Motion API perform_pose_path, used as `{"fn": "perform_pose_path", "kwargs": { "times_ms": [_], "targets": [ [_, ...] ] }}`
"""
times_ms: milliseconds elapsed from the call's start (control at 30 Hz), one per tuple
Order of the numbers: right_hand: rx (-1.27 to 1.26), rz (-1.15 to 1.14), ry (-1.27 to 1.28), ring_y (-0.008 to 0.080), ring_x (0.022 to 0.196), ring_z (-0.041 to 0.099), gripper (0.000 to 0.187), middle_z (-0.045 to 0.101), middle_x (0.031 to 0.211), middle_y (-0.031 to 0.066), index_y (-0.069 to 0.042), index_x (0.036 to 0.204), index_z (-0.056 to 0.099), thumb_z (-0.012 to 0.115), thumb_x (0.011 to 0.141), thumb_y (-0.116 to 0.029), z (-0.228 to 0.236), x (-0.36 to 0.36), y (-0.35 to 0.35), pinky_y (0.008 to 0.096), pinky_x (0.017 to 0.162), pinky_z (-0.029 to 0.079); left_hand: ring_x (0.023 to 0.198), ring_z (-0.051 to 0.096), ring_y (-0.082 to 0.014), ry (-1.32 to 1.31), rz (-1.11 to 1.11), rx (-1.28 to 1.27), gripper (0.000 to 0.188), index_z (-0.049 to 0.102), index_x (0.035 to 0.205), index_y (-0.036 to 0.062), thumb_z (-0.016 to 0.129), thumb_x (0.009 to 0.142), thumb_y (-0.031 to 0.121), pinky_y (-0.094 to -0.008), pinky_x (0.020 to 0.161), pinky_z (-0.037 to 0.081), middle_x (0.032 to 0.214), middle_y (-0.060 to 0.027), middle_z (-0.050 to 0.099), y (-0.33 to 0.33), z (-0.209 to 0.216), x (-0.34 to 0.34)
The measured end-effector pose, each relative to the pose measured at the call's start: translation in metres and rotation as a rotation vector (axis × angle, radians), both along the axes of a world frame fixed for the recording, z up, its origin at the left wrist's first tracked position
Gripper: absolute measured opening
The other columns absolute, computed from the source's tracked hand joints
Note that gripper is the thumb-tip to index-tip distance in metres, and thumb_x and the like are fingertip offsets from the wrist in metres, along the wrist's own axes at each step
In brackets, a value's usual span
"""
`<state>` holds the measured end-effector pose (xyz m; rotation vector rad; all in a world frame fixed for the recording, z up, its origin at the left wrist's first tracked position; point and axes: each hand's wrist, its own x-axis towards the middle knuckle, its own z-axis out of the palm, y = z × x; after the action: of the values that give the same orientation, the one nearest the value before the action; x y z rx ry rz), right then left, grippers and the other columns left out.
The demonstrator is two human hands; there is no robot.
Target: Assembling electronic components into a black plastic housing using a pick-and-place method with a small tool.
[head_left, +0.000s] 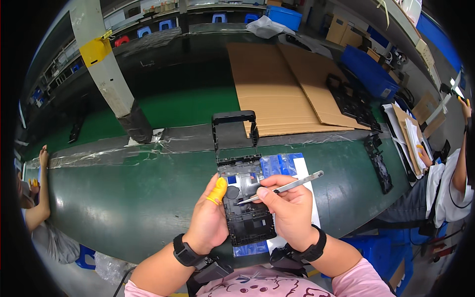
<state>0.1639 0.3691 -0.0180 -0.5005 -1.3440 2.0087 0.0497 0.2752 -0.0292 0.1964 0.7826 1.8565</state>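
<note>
Black plastic frame (250,218) at belt's (123,198) near edge: left hand (210,218) grips left side; right hand (289,210) pinches metal tweezers (282,188) over it

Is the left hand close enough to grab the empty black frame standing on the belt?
Probably yes. The black frame stands just beyond the black panel that the left hand steadies, with nothing between; the hand would have to let go first.

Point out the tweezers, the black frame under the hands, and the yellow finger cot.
tweezers (292,185): head view, mid-shaft.
black frame (250,222): head view, lower panel.
yellow finger cot (219,188): head view, on the left hand's thumb tip.
</note>
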Motion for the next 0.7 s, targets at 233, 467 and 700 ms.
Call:
{"fn": "perform_pose_path", "kwargs": {
  "times_ms": [233, 467, 700],
  "targets": [
    [-0.005, -0.034, -0.001, 0.0117, 0.074, 0.061, 0.017, 0.062, 0.084, 0.0087, 0.004, 0.097, 0.056, 0.061, 0.08, 0.002, -0.0091, -0.0014, 0.0009, 0.0226, 0.068, 0.05, 0.105, 0.054, -0.0215, 0.041, 0.012, -0.029, 0.035, 0.042, 0.123, 0.0075, 0.035, 0.096, 0.028, -0.0366, 0.09, 0.044, 0.118, -0.0107, 0.053, -0.0003, -0.0016, 0.0022],
    [-0.007, -0.026, -0.009, 0.0114, 0.074, 0.061, 0.018, 0.062, 0.084, 0.0087, 0.004, 0.097, 0.056, 0.061, 0.08, 0.001, -0.009, -0.0036, 0.001, 0.0216, 0.067, 0.05, 0.105, 0.054, -0.0214, 0.029, 0.013, -0.027, 0.034, 0.042, 0.123, 0.0071, 0.034, 0.096, 0.027, -0.0362, 0.09, 0.044, 0.117, -0.011, 0.053, -0.0008, -0.0032, 0.0009],
    [0.011, -0.043, -0.022, 0.0112, 0.073, 0.061, 0.018, 0.062, 0.084, 0.0088, 0.004, 0.097, 0.056, 0.062, 0.08, 0.001, -0.0103, -0.0041, 0.0011, 0.0214, 0.067, 0.05, 0.106, 0.053, -0.0219, 0.038, 0.008, -0.024, 0.035, 0.041, 0.123, 0.0071, 0.035, 0.096, 0.028, -0.0363, 0.09, 0.044, 0.117, -0.0113, 0.053, 0.0003, 0.0002, 0.0013]
  ]
}}
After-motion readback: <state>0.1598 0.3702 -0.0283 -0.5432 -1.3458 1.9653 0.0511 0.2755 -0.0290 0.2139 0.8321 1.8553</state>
